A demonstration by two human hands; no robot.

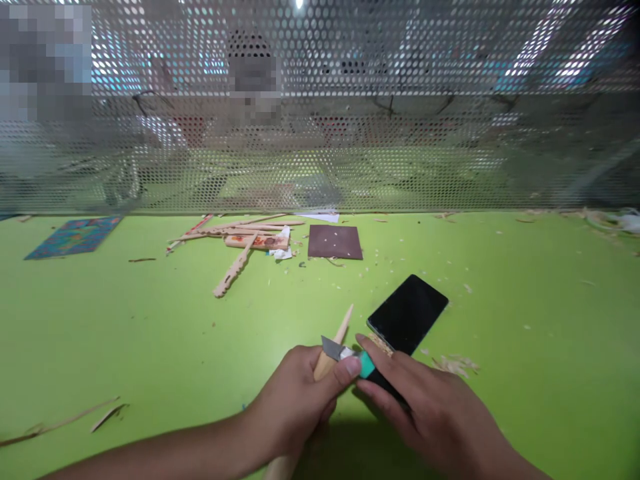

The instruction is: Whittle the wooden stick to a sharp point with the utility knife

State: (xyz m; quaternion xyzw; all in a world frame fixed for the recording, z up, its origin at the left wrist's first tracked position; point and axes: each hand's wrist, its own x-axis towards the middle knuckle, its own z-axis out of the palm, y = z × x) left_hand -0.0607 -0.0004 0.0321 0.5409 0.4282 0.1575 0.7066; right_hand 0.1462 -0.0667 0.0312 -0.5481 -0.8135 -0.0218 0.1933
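Observation:
My left hand is closed around a pale wooden stick whose pointed tip angles up and away from me; its thumb presses on the back of a knife. My right hand grips a small utility knife with a teal handle. The knife's grey blade rests against the stick just above my left fingers. A black phone lies screen-up on the green table, partly under my right hand.
Wooden sticks and scraps lie at the back, beside a brown sandpaper square. A colourful card sits far left. Wood shavings dot the table. A perforated metal screen walls the far edge.

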